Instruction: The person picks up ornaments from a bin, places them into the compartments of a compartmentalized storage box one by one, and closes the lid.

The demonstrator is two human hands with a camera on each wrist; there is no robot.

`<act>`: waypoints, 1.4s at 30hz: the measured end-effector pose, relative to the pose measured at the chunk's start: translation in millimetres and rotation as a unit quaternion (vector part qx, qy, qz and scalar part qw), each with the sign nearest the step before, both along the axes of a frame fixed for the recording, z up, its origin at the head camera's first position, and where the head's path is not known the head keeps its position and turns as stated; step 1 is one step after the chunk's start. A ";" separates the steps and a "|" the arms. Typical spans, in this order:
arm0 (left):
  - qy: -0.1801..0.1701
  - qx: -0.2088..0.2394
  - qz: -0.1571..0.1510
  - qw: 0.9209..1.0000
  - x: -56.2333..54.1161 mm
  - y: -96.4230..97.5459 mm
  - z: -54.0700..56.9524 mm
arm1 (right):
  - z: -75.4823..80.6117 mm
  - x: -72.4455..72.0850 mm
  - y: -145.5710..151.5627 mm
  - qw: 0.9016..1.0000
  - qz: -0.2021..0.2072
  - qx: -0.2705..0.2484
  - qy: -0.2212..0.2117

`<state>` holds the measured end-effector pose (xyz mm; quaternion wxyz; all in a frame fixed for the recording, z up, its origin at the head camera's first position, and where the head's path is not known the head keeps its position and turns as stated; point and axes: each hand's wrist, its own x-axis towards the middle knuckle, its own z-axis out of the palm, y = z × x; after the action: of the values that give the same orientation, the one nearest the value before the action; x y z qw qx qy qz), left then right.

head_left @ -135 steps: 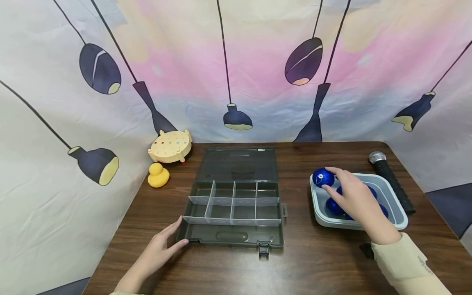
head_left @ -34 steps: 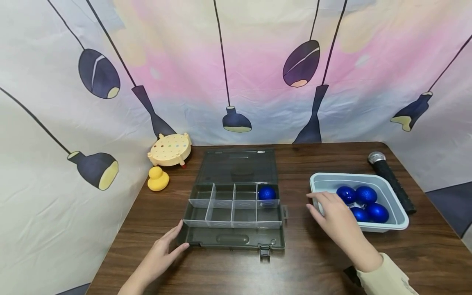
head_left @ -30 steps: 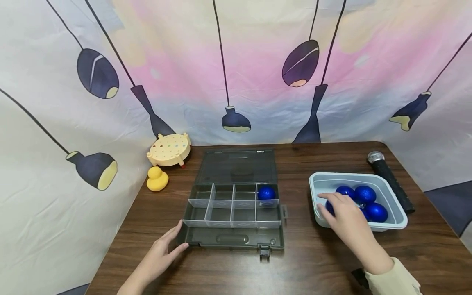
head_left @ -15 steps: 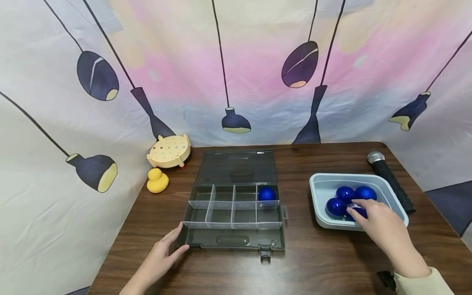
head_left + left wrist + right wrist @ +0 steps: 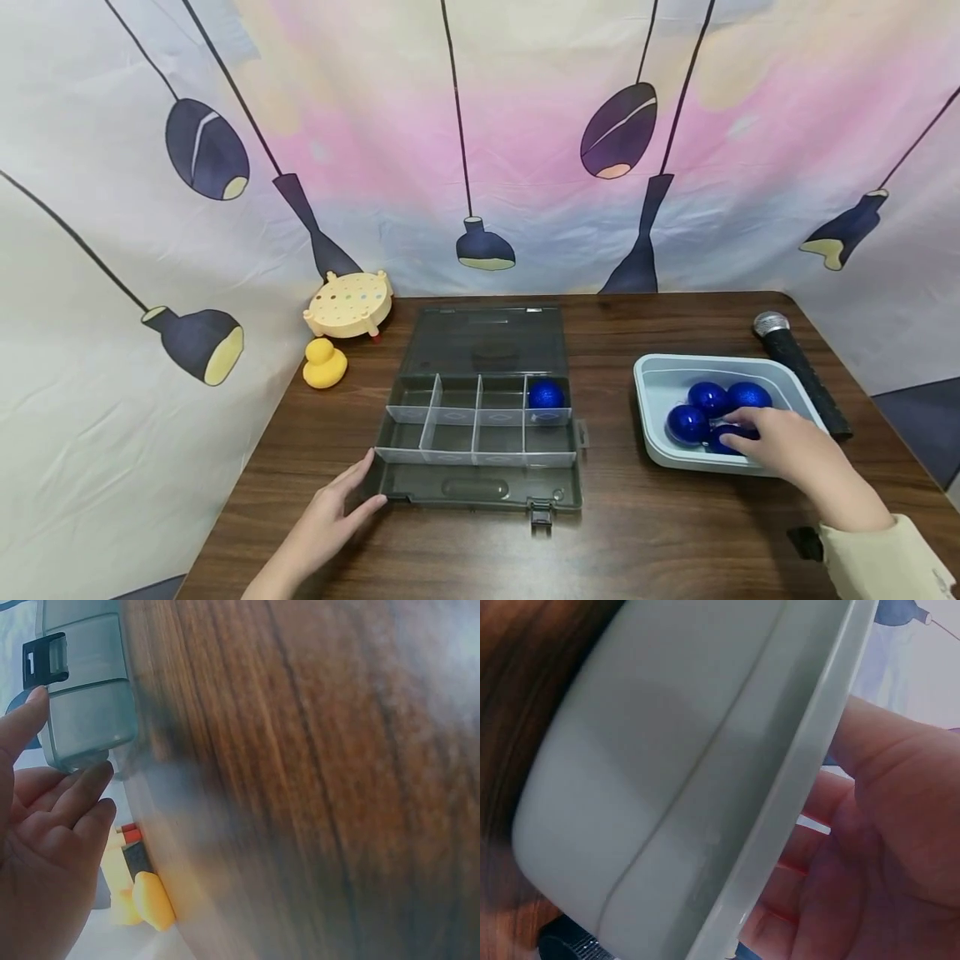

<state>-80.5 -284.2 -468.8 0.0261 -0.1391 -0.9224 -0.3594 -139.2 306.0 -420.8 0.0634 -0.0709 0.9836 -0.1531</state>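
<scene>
A grey translucent compartment box (image 5: 480,479) lies with its lid folded back, one blue glitter bauble (image 5: 546,395) in its rear right compartment. My left hand (image 5: 322,517) rests against the box's front left corner, thumb at the front and fingers along the side; the left wrist view shows the fingers fairly straight. Inside the pale blue plastic basin (image 5: 652,454), my right hand (image 5: 795,450) holds a blue bauble (image 5: 726,438) between thumb and fingers. Several more blue baubles (image 5: 687,425) sit around it. In the right wrist view, the basin wall (image 5: 652,765) hides the fingertips.
At the back left stand a yellow rubber duck (image 5: 325,364) and a cream round stool-like toy (image 5: 349,303). A black microphone (image 5: 806,375) lies right of the basin. A patterned cloth (image 5: 480,150) hangs behind the table.
A bauble has gone from my right hand into the box. My right hand has since returned to the basin and shifted right onto another bauble. My left hand stays at the box corner.
</scene>
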 end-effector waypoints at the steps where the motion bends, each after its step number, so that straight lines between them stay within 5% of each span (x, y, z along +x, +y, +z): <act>1: 0.001 -0.002 0.000 1.000 -0.1 0.3 0.3 | 0.2 -1.8 1.1 1.000 0.003 0.001 -0.003; 11: 0.007 -0.005 -0.002 1.000 -0.1 0.3 0.9 | 9.0 -9.1 2.0 0.999 0.006 0.016 -0.050; 21: 0.006 -0.006 -0.001 1.000 0.1 0.9 1.5 | 11.3 -8.5 3.8 0.999 -0.006 0.025 -0.048; 36: -0.002 0.004 0.003 1.000 0.3 0.8 -0.1 | 24.8 2.3 -8.1 0.995 -0.017 0.037 0.094; 42: 0.002 0.005 0.001 1.000 0.0 0.1 -0.3 | 31.0 8.3 -21.9 0.982 -0.015 0.028 0.187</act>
<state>-80.5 -284.1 -469.2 0.0285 -0.1389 -0.9206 -0.3638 -131.0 284.1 -389.8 -0.1223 -0.0817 0.9829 -0.1106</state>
